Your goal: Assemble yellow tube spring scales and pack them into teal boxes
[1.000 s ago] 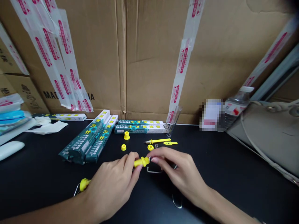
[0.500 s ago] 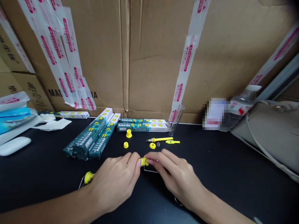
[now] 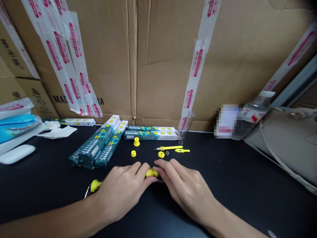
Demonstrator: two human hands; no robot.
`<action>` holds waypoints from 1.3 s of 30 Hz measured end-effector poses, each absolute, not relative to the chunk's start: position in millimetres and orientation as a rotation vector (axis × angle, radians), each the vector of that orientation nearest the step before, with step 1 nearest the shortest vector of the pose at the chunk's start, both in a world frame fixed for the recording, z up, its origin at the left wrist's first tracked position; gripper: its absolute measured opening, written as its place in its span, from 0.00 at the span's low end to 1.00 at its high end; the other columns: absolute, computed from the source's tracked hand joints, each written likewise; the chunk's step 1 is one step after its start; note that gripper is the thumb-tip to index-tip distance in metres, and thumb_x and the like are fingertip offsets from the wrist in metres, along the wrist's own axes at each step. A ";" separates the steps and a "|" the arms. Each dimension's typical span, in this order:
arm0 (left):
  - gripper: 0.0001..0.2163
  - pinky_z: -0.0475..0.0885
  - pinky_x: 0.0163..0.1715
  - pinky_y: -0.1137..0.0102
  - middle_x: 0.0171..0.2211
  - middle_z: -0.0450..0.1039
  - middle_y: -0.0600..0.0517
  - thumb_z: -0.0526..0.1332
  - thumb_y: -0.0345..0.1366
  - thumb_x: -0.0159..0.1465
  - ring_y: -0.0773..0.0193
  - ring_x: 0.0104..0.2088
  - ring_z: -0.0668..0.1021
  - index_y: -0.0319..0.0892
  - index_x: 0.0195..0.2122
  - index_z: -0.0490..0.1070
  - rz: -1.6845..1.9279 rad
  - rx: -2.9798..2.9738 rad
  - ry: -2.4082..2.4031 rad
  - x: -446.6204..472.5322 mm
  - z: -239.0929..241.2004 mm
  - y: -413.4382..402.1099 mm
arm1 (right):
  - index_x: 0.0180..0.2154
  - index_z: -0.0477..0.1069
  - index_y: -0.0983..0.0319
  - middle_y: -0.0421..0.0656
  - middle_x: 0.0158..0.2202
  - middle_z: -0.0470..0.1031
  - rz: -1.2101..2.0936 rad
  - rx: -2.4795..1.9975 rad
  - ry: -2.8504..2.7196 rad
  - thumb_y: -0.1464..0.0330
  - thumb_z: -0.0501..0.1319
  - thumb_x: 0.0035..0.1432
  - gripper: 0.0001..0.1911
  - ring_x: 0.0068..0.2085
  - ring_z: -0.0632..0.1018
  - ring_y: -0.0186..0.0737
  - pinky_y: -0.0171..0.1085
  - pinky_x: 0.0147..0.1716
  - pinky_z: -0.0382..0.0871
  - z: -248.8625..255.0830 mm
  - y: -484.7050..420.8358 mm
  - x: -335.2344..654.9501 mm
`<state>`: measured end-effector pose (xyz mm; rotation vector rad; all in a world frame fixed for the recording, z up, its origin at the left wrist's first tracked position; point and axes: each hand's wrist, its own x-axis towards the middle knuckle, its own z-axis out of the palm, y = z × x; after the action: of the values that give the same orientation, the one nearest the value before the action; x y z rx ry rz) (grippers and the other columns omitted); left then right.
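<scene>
Both hands meet at the front middle over the black table. My left hand [image 3: 123, 190] is closed around a yellow spring scale [image 3: 151, 173], whose yellow end cap [image 3: 95, 185] with a bent wire sticks out behind the wrist side. The stretch between is hidden under the palm. My right hand [image 3: 185, 185] pinches at the near end of the scale, where a thin metal wire shows; the exact hold is covered by the fingers. Beyond the hands lie a flanged yellow cap [image 3: 136, 142], a small yellow cap [image 3: 133, 153], a yellow ring [image 3: 161, 154], a small spring [image 3: 167, 153] and a yellow rod [image 3: 172, 148].
Spring scale boxes [image 3: 96, 145] stand left of centre, with more boxes [image 3: 151, 135] behind. A clear tube [image 3: 187, 129] leans at the back. A bottle [image 3: 255, 115] and grey bag [image 3: 284, 142] are right; tissues [image 3: 58, 132] and a white case [image 3: 18, 154] left.
The yellow end between my fingers has turned, with a bit of wire now showing on top. My left thumb has moved under it. The loose parts lie as before.
</scene>
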<state>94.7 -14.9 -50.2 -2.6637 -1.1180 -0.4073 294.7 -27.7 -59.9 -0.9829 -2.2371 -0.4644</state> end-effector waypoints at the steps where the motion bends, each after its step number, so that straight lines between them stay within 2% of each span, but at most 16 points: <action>1: 0.06 0.74 0.20 0.63 0.28 0.74 0.53 0.56 0.36 0.72 0.54 0.25 0.81 0.43 0.39 0.70 -0.448 -2.633 -1.068 94.4 -51.6 -14.8 | 0.44 0.71 0.66 0.43 0.31 0.77 -0.426 -0.992 -2.227 0.72 0.54 0.71 0.08 0.25 0.78 0.39 0.38 0.21 0.66 -60.0 -28.2 294.3; 5: 0.05 0.74 0.21 0.63 0.28 0.73 0.54 0.60 0.36 0.70 0.56 0.24 0.79 0.42 0.37 0.70 -0.572 -2.550 -1.008 94.2 -54.4 -15.6 | 0.35 0.70 0.62 0.42 0.29 0.74 -0.134 -1.086 -2.136 0.71 0.56 0.69 0.08 0.27 0.75 0.39 0.37 0.25 0.66 -61.4 -30.5 294.0; 9: 0.04 0.75 0.23 0.60 0.28 0.74 0.53 0.63 0.34 0.67 0.55 0.25 0.79 0.41 0.35 0.70 -0.617 -2.559 -0.931 93.2 -53.7 -16.2 | 0.31 0.67 0.61 0.42 0.28 0.72 0.118 -1.154 -2.110 0.72 0.55 0.69 0.11 0.30 0.72 0.41 0.38 0.29 0.64 -59.4 -34.9 293.0; 12: 0.05 0.76 0.24 0.61 0.29 0.75 0.52 0.60 0.33 0.69 0.55 0.27 0.79 0.39 0.36 0.71 -0.626 -2.599 -0.892 90.3 -53.7 -15.6 | 0.28 0.67 0.60 0.40 0.25 0.70 0.372 -1.213 -2.119 0.70 0.52 0.70 0.16 0.29 0.70 0.39 0.37 0.29 0.60 -56.1 -38.3 291.5; 16: 0.11 0.77 0.26 0.62 0.29 0.77 0.50 0.52 0.32 0.74 0.57 0.27 0.79 0.35 0.43 0.72 -0.649 -2.567 -0.771 87.4 -55.4 -15.4 | 0.24 0.65 0.59 0.38 0.23 0.66 0.778 -1.270 -2.031 0.64 0.50 0.71 0.21 0.29 0.68 0.38 0.36 0.30 0.57 -53.6 -37.0 291.0; 21: 0.11 0.74 0.22 0.64 0.28 0.78 0.50 0.52 0.32 0.73 0.58 0.25 0.78 0.33 0.42 0.73 -0.666 -2.489 -0.723 90.7 -55.1 -18.9 | 0.22 0.61 0.59 0.37 0.24 0.61 1.108 -1.289 -1.782 0.58 0.51 0.68 0.23 0.32 0.64 0.40 0.37 0.33 0.56 -54.9 -31.6 291.4; 30: 0.09 0.70 0.17 0.67 0.24 0.76 0.51 0.54 0.29 0.73 0.61 0.22 0.77 0.29 0.42 0.73 -0.589 -2.345 -0.695 95.2 -56.5 -25.2 | 0.21 0.59 0.59 0.35 0.23 0.55 1.379 -1.165 -1.472 0.49 0.56 0.62 0.26 0.29 0.55 0.37 0.38 0.31 0.49 -47.7 -26.6 285.9; 39: 0.11 0.71 0.17 0.69 0.27 0.79 0.43 0.54 0.27 0.73 0.57 0.26 0.81 0.23 0.44 0.73 -0.517 -2.241 -0.680 99.7 -60.7 -32.0 | 0.20 0.59 0.59 0.35 0.22 0.55 1.418 -1.224 -1.412 0.44 0.59 0.57 0.28 0.28 0.55 0.36 0.37 0.30 0.50 -43.2 -24.6 282.3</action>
<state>99.7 -32.0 -60.7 -2.2412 -0.6797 -0.5169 282.3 -24.6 -43.2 -1.2245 -1.4121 1.4181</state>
